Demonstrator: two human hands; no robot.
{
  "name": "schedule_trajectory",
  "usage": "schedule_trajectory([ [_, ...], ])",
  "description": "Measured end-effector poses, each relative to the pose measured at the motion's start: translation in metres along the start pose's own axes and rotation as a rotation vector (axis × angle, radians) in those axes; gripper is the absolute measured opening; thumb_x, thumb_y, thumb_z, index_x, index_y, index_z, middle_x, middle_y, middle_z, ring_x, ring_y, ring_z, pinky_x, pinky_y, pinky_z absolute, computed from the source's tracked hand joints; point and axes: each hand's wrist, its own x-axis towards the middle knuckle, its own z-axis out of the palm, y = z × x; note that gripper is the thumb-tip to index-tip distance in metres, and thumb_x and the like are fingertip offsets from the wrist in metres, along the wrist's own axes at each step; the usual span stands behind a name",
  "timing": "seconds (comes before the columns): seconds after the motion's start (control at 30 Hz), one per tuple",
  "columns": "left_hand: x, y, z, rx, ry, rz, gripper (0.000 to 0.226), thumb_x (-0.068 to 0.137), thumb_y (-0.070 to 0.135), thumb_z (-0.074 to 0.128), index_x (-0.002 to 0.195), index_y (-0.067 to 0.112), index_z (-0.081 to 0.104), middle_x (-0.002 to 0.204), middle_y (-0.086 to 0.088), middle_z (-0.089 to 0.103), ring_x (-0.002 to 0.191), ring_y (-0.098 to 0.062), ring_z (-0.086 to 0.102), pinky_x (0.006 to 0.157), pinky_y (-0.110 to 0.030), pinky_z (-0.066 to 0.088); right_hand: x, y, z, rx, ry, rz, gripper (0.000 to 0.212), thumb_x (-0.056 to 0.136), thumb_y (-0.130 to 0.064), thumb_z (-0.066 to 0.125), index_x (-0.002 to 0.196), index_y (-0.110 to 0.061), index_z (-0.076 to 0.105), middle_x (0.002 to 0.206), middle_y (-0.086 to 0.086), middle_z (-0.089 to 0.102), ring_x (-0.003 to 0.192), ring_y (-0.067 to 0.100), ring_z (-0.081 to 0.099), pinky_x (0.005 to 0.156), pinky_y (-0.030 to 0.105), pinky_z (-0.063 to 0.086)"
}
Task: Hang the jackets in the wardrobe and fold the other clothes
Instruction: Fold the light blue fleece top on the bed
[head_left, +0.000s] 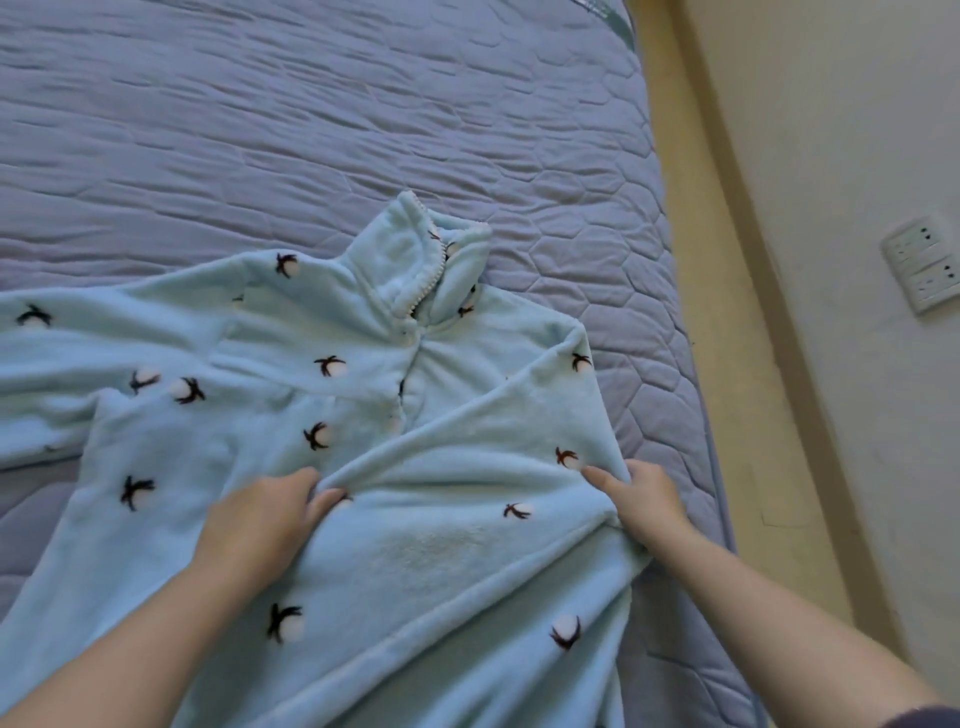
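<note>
The fleece top (234, 441) — gripped by left hand (270, 519) and right hand (644, 499).

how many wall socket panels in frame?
2. The upper white plastic socket panel and the lower white plastic socket panel are stacked edge to edge on the cream wall, right of the grey quilted bed. More may lie outside the frame.

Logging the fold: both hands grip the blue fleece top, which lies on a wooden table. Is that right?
Not a table: the top lies on a quilted bed, as the head view shows. The left hand and right hand do grip it.
</note>
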Motion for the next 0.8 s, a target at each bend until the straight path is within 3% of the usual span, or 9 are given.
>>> schedule_trajectory([
  [0.1,-0.012,-0.002,0.001,0.032,0.057,0.019,0.042,0.094,0.059,0.030,0.075,0.022,0.041,0.068,0.004,0.057,0.068,-0.020,0.058,0.052,-0.032,0.038,-0.007,0.002,0.007,-0.020,0.074,0.018,0.032,0.086,-0.043,0.064,0.078,-0.011,0.061,0.077,0.005,0.064,0.074,0.022,0.060,0.056,0.030,0.040],
  [0.2,-0.023,-0.005,-0.001,-0.024,0.081,-0.006,0.043,0.088,0.064,0.038,0.077,0.023,0.045,0.066,0.003,0.058,0.061,-0.015,0.055,0.051,-0.030,0.040,-0.024,0.008,0.006,0.133,0.023,0.028,0.031,0.087,-0.040,0.063,0.086,-0.009,0.061,0.082,0.006,0.065,0.077,0.022,0.062,0.062,0.032,0.045],
  [0.3,-0.034,-0.028,-0.002,-0.185,-0.079,-0.026,0.030,0.079,0.062,0.057,0.083,0.033,0.052,0.074,0.011,0.061,0.068,-0.008,0.055,0.060,-0.029,0.046,-0.043,0.021,-0.002,0.310,-0.105,0.147,0.020,0.087,-0.032,0.066,0.090,-0.012,0.062,0.084,0.003,0.066,0.074,0.016,0.063,0.055,0.025,0.048],
  [0.4,-0.041,-0.055,-0.008,-0.376,-0.298,-0.064,0.023,0.073,0.046,0.074,0.089,0.034,0.063,0.086,0.016,0.066,0.083,-0.004,0.061,0.072,-0.026,0.048,-0.049,0.036,-0.008,0.348,-0.093,0.208,0.024,0.086,-0.024,0.069,0.078,-0.005,0.056,0.066,0.006,0.056,0.055,0.014,0.051,0.044,0.020,0.038],
  [0.5,-0.048,-0.065,-0.013,-0.400,-0.311,-0.085,0.020,0.072,0.039,0.078,0.085,0.028,0.069,0.082,0.012,0.069,0.080,-0.007,0.064,0.070,-0.026,0.049,-0.048,0.041,-0.002,0.334,0.043,0.210,0.029,0.084,-0.023,0.069,0.081,0.004,0.059,0.072,0.018,0.054,0.066,0.020,0.050,0.059,0.028,0.036],
  [0.57,-0.053,-0.063,-0.015,-0.415,-0.302,-0.084,0.023,0.069,0.041,0.079,0.085,0.030,0.067,0.081,0.013,0.069,0.078,-0.005,0.063,0.065,-0.022,0.048,-0.052,0.042,0.004,0.368,0.049,0.205,0.036,0.084,-0.024,0.069,0.090,0.010,0.060,0.078,0.023,0.060,0.072,0.022,0.055,0.062,0.031,0.041],
  [0.6,-0.057,-0.064,-0.015,-0.424,-0.340,-0.090,0.026,0.068,0.040,0.081,0.087,0.032,0.065,0.082,0.015,0.068,0.078,-0.002,0.063,0.064,-0.019,0.046,-0.056,0.041,0.005,0.398,0.008,0.219,0.031,0.085,-0.024,0.069,0.092,0.005,0.063,0.081,0.018,0.065,0.075,0.022,0.060,0.063,0.031,0.045],
  [0.7,-0.066,-0.078,-0.025,-0.488,-0.573,-0.184,0.047,0.054,0.041,0.090,0.094,0.028,0.068,0.084,0.010,0.074,0.080,-0.007,0.068,0.071,-0.022,0.052,-0.063,0.046,0.000,0.360,-0.123,0.249,0.019,0.086,-0.023,0.068,0.090,-0.004,0.067,0.083,0.010,0.069,0.071,0.021,0.062,0.061,0.030,0.047],
  [0.8,-0.077,-0.096,-0.031,-0.432,-0.700,-0.259,0.070,0.031,0.053,0.091,0.087,0.017,0.072,0.077,0.004,0.075,0.078,-0.013,0.070,0.071,-0.023,0.052,-0.065,0.047,0.000,0.345,-0.031,0.267,0.019,0.086,-0.021,0.067,0.081,-0.003,0.063,0.085,0.018,0.067,0.067,0.021,0.058,0.061,0.031,0.045],
])
